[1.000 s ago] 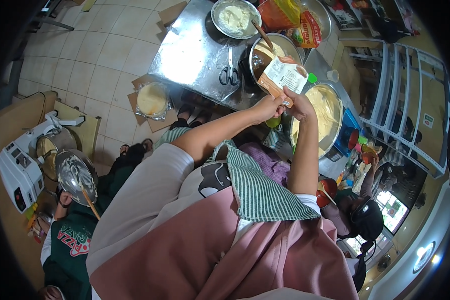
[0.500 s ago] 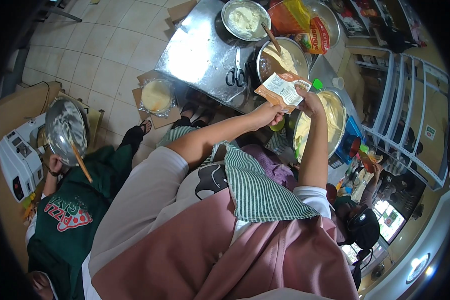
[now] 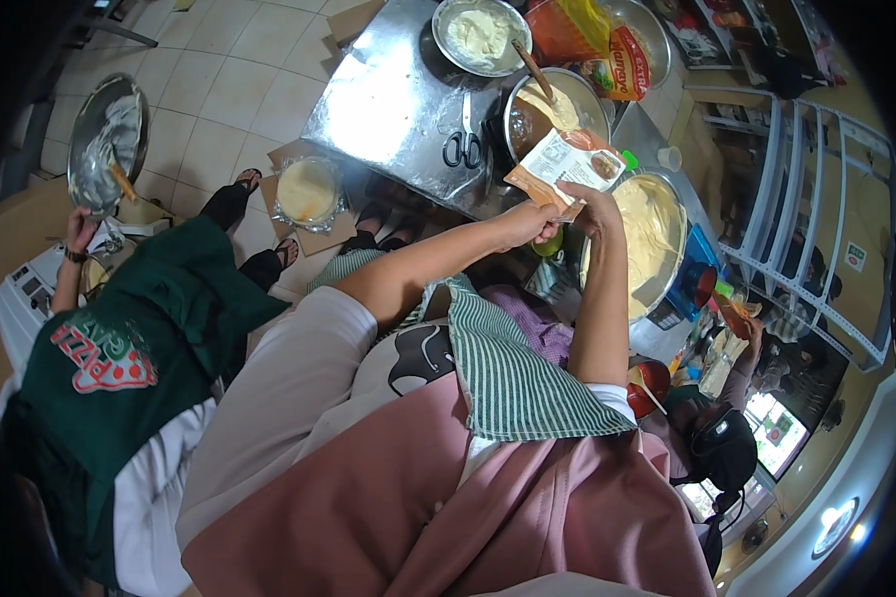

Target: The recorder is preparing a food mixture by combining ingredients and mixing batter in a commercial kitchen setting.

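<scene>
Both of my hands hold a small orange and white paper packet (image 3: 570,161) over the table's edge. My left hand (image 3: 530,225) is closed on its lower edge, fingers bunched. Beside it, my right hand (image 3: 597,211) pinches the packet's lower right part. Whether the packet is torn open, I cannot tell. Just beyond it stands a metal bowl (image 3: 608,107) with brown and cream-coloured contents and a wooden-handled utensil (image 3: 534,70). Right of my right wrist, a large bowl (image 3: 683,227) holds pale yellow batter (image 3: 647,234). Black-handled scissors (image 3: 463,147) lie on the metal table (image 3: 388,99).
A bowl of white cream (image 3: 481,38) and a red-yellow bag (image 3: 622,65) stand at the back. At left, a person in a green apron (image 3: 149,308) holds a metal bowl (image 3: 110,139). A plastic-wrapped round item (image 3: 307,191) sits low on cardboard. White metal racks (image 3: 801,219) stand at right.
My right hand has slid from the packet's upper right corner down to its lower edge, near my left hand. The person at left has moved the metal bowl farther away.
</scene>
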Demonstrator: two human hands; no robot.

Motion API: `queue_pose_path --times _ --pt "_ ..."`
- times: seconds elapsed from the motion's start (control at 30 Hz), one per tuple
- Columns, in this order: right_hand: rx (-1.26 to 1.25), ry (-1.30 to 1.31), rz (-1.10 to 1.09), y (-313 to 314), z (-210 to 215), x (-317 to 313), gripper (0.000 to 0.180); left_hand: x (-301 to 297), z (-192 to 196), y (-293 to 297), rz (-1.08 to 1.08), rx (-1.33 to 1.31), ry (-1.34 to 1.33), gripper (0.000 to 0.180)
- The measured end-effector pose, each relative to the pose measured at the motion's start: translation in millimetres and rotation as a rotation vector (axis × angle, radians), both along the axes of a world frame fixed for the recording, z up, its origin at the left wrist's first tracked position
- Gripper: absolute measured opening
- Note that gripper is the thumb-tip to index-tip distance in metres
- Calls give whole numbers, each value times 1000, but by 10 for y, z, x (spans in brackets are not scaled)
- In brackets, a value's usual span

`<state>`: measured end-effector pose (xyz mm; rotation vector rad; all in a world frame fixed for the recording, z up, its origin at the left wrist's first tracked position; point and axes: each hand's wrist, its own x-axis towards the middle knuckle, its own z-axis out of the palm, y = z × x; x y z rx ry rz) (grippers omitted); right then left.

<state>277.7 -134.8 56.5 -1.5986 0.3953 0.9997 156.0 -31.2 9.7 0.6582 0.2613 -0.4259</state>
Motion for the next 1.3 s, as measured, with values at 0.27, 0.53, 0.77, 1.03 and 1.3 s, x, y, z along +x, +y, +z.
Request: queue_pose_path --times 0.27,0.53,0.77,1.03,1.3 --pt "-128 -85 -5 -171 -178 400 38 -118 47 -6 -51 80 -140 44" --pt "-89 -76 62 -192 85 248 42 88 -188 465 -18 -200 43 45" --pt "-169 -66 160 -147 -22 221 43 581 -862 177 -58 426 -83 59" --pt "-256 -55 284 -322 355 409 42 553 -549 304 -367 656 -108 62" --pt "-524 6 833 -276 395 822 39 542 -384 357 -291 628 -317 66"
